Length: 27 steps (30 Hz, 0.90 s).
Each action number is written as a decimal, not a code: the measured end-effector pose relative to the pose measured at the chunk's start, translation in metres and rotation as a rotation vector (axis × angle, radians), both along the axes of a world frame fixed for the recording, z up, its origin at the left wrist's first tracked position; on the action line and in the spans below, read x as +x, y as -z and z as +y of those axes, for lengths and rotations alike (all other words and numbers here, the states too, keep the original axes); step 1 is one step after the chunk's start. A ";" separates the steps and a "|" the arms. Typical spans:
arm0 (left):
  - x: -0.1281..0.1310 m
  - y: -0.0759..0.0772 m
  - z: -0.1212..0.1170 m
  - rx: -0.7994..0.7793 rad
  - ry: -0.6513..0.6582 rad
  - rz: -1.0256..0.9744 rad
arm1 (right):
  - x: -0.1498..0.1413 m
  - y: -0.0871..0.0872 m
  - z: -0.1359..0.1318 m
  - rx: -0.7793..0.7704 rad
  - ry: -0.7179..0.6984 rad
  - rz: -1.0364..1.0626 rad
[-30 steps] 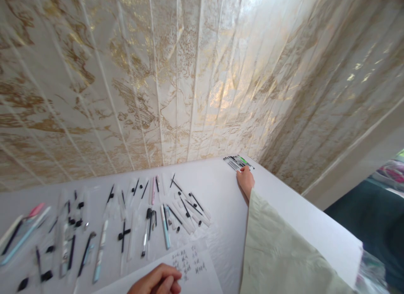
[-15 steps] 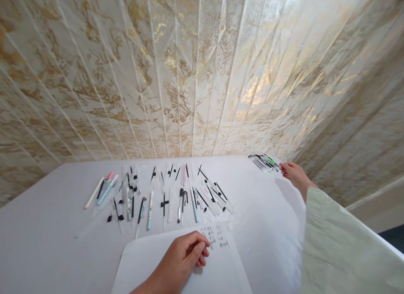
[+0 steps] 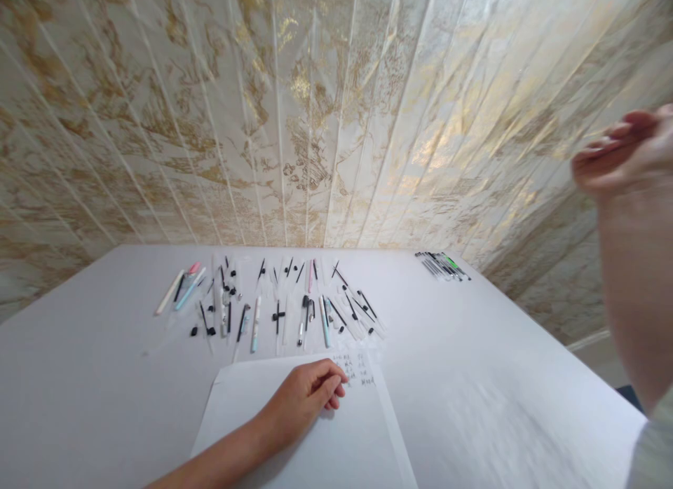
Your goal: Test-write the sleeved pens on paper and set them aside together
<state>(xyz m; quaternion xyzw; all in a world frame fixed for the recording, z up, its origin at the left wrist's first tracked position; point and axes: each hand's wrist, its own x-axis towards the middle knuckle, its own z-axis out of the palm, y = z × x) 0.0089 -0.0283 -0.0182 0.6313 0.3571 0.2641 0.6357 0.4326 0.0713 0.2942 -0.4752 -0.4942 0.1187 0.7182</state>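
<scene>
Fingers of bare left hand (image 3: 310, 394): loosely closed, apparently empty, resting on white rectangular paper sheet (image 3: 347, 454), presumably to steady it. Right hand (image 3: 617, 153): raised, blurred; cannot tell grip.

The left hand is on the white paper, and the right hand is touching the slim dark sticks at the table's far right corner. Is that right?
Not quite: in the head view, the right hand is raised, apart from the slim dark sticks at the table's far right corner. The left hand is on the white paper.
</scene>
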 end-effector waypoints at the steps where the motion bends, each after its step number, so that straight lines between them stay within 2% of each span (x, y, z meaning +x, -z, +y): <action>1: 0.000 0.001 0.000 0.002 0.004 0.004 | -0.021 0.012 0.000 -0.008 -0.062 0.036; 3: 0.000 0.001 0.001 0.003 0.005 0.010 | -0.067 0.052 -0.001 -0.065 -0.150 0.032; 5: 0.001 0.002 0.001 0.003 -0.002 0.010 | -0.110 0.103 -0.007 -0.173 -0.286 -0.068; 7: 0.001 0.002 0.001 0.000 -0.010 0.011 | -0.144 0.152 -0.017 -0.232 -0.345 -0.137; 9: 0.001 0.002 0.000 -0.004 -0.012 0.009 | -0.165 0.190 -0.029 -0.295 -0.350 -0.269; 11: 0.001 0.003 0.000 -0.010 -0.011 0.006 | -0.173 0.218 -0.037 -0.385 -0.311 -0.360; 15: 0.001 0.003 0.001 -0.014 -0.013 0.008 | -0.166 0.257 -0.046 -0.670 -0.141 -0.667; 19: 0.002 0.003 0.002 -0.014 -0.012 0.015 | -0.160 0.287 -0.054 -0.824 -0.047 -0.781; 22: 0.003 0.002 0.002 -0.015 -0.016 0.032 | -0.164 0.301 -0.059 -0.886 0.006 -0.823; 27: 0.003 0.003 0.003 -0.025 -0.022 0.052 | -0.169 0.308 -0.055 -0.924 0.066 -0.877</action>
